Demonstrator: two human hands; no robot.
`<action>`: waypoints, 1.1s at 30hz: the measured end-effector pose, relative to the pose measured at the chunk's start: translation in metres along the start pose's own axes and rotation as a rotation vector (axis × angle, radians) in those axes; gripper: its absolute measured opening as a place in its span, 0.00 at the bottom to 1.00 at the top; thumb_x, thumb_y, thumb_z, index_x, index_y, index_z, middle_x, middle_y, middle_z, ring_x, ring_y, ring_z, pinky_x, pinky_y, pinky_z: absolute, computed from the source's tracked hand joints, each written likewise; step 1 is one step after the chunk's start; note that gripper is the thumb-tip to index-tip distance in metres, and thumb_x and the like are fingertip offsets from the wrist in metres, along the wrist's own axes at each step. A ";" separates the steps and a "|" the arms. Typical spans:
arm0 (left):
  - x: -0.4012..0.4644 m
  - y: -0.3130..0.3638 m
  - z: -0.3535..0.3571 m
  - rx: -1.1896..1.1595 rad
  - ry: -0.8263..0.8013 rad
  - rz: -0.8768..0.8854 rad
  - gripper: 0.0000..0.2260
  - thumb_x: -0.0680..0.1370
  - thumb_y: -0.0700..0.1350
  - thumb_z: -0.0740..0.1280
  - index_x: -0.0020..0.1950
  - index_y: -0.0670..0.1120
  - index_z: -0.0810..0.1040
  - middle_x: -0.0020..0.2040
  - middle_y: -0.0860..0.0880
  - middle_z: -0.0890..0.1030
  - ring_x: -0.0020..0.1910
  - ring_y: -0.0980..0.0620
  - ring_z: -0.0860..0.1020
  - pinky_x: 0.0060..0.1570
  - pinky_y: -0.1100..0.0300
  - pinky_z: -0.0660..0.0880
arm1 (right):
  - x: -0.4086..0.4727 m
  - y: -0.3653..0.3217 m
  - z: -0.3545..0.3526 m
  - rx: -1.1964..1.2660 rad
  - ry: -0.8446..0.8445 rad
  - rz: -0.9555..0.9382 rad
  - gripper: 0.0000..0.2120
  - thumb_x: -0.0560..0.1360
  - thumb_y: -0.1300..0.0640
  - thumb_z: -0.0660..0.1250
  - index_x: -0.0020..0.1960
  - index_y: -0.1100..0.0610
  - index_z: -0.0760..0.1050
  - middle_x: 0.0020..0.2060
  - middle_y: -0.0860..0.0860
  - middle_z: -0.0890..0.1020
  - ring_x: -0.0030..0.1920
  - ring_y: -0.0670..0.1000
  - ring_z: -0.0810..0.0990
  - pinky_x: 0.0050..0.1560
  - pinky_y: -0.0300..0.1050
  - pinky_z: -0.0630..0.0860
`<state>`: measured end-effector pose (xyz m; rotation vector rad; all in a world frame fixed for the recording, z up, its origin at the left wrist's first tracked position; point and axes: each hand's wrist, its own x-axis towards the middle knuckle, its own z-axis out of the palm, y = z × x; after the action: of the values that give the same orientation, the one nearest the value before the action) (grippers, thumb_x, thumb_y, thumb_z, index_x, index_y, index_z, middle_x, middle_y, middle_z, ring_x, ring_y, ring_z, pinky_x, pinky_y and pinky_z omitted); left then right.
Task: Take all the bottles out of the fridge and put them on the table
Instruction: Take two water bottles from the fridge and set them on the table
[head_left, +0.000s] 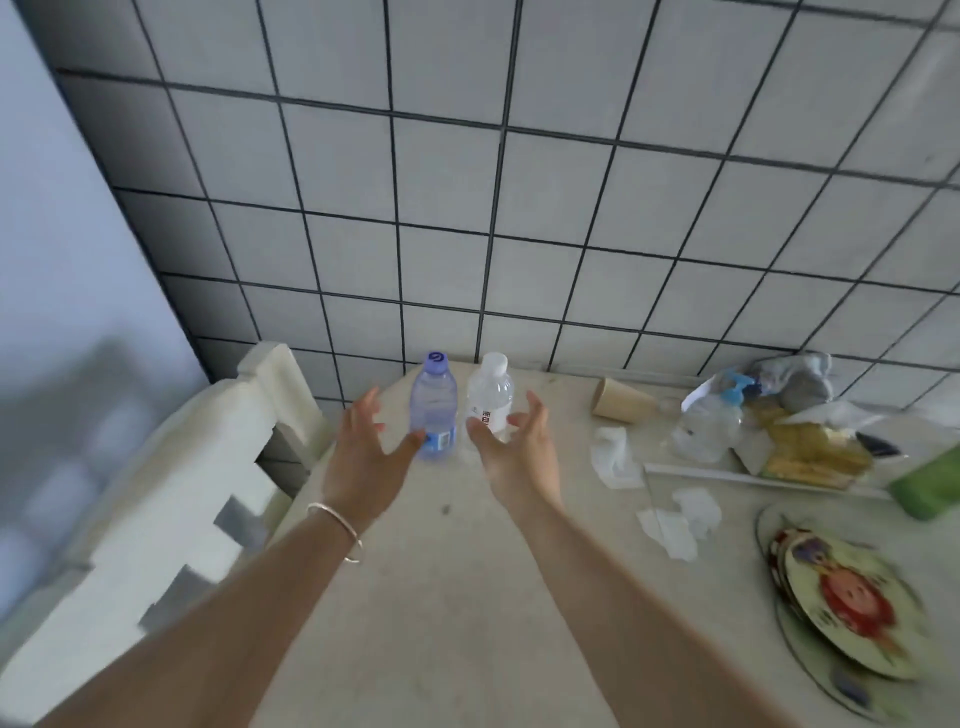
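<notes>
While the blue-tinted bottle (434, 405) and clear bottle (490, 397) stand upright together on the desk (441, 571), I see my left hand (363, 447) and right hand (514, 449) spread wide, fingers holding nothing.

The plates (852, 597) at the table's right side are smeared by motion blur, their printed picture unreadable, and the lowest one runs off the bottom edge. A green container (930, 486) is cut by the right edge. The heap of bags and wrappers (789, 426) near the wall is too jumbled to sort. Everything at far left melts into grey blur (67, 441).
</notes>
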<state>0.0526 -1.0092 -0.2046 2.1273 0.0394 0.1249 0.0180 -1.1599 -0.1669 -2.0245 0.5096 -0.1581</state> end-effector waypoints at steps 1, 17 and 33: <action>-0.015 0.007 -0.008 0.026 0.012 0.012 0.32 0.74 0.47 0.70 0.74 0.45 0.60 0.67 0.45 0.69 0.60 0.48 0.75 0.56 0.56 0.71 | -0.017 -0.006 -0.006 -0.010 -0.020 -0.031 0.33 0.72 0.47 0.67 0.72 0.51 0.57 0.61 0.48 0.73 0.60 0.53 0.74 0.51 0.45 0.71; -0.349 0.054 -0.133 0.203 0.269 0.122 0.20 0.74 0.51 0.69 0.64 0.49 0.72 0.57 0.53 0.76 0.48 0.58 0.74 0.48 0.63 0.68 | -0.321 -0.001 -0.092 -0.137 -0.205 -0.435 0.33 0.73 0.40 0.63 0.73 0.50 0.57 0.68 0.48 0.68 0.68 0.49 0.64 0.68 0.46 0.62; -0.584 0.027 -0.241 0.007 0.361 0.138 0.12 0.73 0.50 0.70 0.53 0.60 0.73 0.48 0.59 0.81 0.43 0.63 0.79 0.46 0.60 0.79 | -0.586 0.004 -0.080 0.068 -0.205 -0.609 0.17 0.71 0.50 0.68 0.56 0.43 0.66 0.51 0.42 0.74 0.54 0.42 0.73 0.54 0.36 0.70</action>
<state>-0.5535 -0.8653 -0.0981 2.0895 0.1055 0.5897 -0.5372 -0.9815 -0.0712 -2.0441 -0.2498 -0.3244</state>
